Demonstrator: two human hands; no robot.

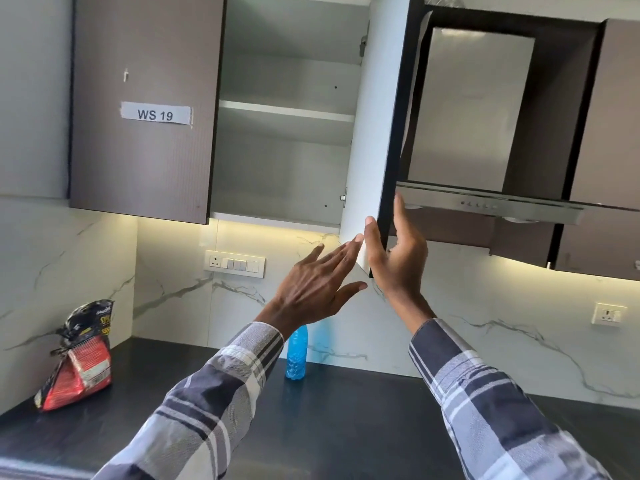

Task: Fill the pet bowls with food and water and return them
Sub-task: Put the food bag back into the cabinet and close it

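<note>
A red and black food bag point(78, 358) stands crumpled on the dark countertop point(346, 420) at the left. A blue water bottle point(296, 355) stands upright by the back wall, partly hidden by my left sleeve. Overhead, a wall cabinet door point(370, 133) stands swung open, white on its inner face. My right hand point(394, 258) holds the door's lower corner, thumb on the inside and fingers on the outer face. My left hand point(318, 285) is raised with straight fingers, its fingertips touching the door's inner face. No pet bowls are in view.
The open cabinet point(284, 112) shows bare white shelves. A closed brown door labelled "WS 19" point(156, 114) hangs to its left. A steel range hood point(485, 199) juts out at the right. Wall sockets point(234, 263) sit on the marble backsplash.
</note>
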